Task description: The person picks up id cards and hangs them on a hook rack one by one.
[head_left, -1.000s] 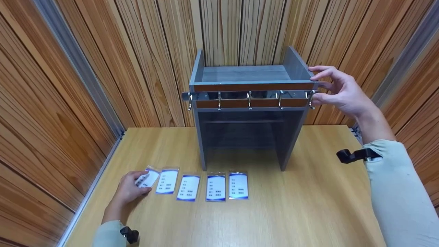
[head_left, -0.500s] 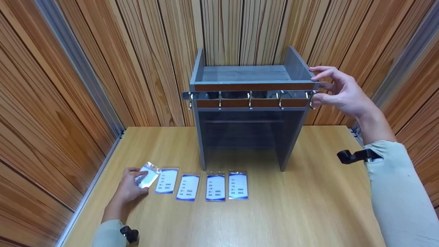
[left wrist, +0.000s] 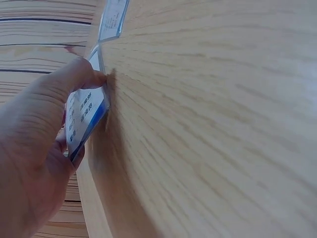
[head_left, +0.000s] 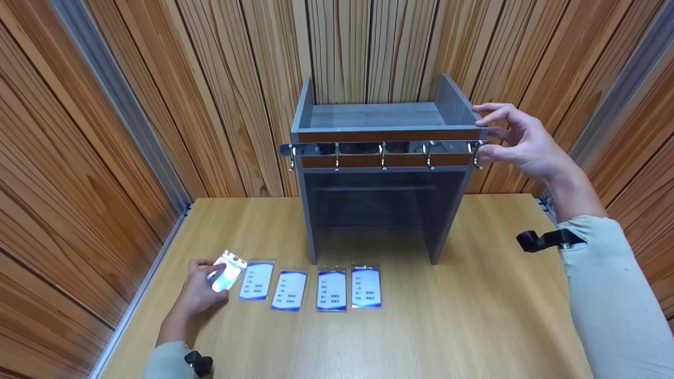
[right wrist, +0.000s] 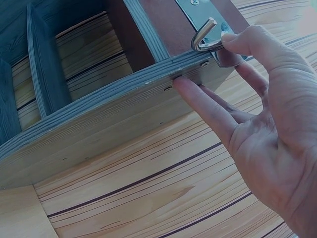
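In the head view, my left hand (head_left: 199, 287) pinches a card in a clear sleeve, an ID badge (head_left: 227, 271), at the left end of a row of similar badges. Glare whitens its face there. From the left wrist view, the same badge (left wrist: 88, 114) stands tilted up on edge between thumb and fingers, close to the table. My right hand (head_left: 526, 139) grips the upper right corner of a grey shelf (head_left: 374, 116). Its thumb lies on the end of the metal hook rail (head_left: 360, 146), beside the last hook (right wrist: 204, 35), while fingers touch the shelf's side panel (right wrist: 124, 109).
Several other badges, the nearest one (head_left: 256, 280) among them, lie flat in front of the shelf on the wooden table (head_left: 421, 331). Wood-plank walls (head_left: 368, 47) enclose the back and sides. Several hooks line the rail on the shelf's front.
My left hand has tilted the leftmost badge upward, and bright glare now covers its face. My right hand stays at the shelf corner. The other badges have not moved.
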`<state>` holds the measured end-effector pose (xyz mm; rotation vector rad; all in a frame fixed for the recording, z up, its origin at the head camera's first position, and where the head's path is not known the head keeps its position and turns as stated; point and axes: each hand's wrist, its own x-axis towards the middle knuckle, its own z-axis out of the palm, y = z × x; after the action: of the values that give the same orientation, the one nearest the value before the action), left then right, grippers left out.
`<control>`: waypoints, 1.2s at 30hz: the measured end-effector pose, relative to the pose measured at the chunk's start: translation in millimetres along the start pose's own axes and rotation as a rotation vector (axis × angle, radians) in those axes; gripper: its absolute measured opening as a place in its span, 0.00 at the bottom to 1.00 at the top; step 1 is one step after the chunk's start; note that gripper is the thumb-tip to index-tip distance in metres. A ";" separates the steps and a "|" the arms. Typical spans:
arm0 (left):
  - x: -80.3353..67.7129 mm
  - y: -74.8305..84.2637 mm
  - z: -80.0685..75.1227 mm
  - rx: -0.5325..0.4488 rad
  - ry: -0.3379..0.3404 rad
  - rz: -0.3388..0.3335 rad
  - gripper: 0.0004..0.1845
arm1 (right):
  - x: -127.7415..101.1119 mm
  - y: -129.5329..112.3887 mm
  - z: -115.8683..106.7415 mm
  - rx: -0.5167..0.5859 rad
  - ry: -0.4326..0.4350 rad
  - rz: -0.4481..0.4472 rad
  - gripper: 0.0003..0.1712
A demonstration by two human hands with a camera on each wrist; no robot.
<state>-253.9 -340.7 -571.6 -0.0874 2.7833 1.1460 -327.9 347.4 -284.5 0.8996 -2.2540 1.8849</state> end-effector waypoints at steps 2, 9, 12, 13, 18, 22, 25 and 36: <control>0.3 1.6 -0.9 -0.005 -0.001 0.000 0.43 | -0.1 -0.6 0.2 -0.005 -0.002 0.006 0.23; 0.6 2.9 -3.3 -0.028 0.012 0.006 0.43 | 1.3 -3.2 2.6 -0.033 0.016 0.030 0.23; 0.9 3.0 -1.8 -0.032 0.026 0.020 0.43 | 1.2 -5.0 3.1 -0.039 0.019 0.028 0.23; 0.7 3.4 -1.1 -0.035 0.029 0.024 0.43 | 1.2 -5.3 3.1 -0.041 0.021 0.027 0.23; -2.3 5.3 4.1 -0.058 0.050 0.029 0.44 | 0.4 -4.7 3.6 -0.036 0.023 0.022 0.23; -6.0 7.9 10.0 -0.057 0.082 0.024 0.44 | -1.9 -2.2 4.8 -0.033 0.027 0.023 0.23; -8.0 11.7 13.3 -0.069 0.102 0.022 0.44 | -2.5 -1.6 5.3 -0.037 0.031 0.019 0.22; -8.8 27.8 23.6 -0.121 0.143 0.032 0.44 | -2.4 -0.8 6.4 -0.062 0.047 0.038 0.22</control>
<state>-245.7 -304.3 -567.6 -0.1427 2.8442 1.3667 -323.6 342.5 -286.4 0.8014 -2.3038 1.8200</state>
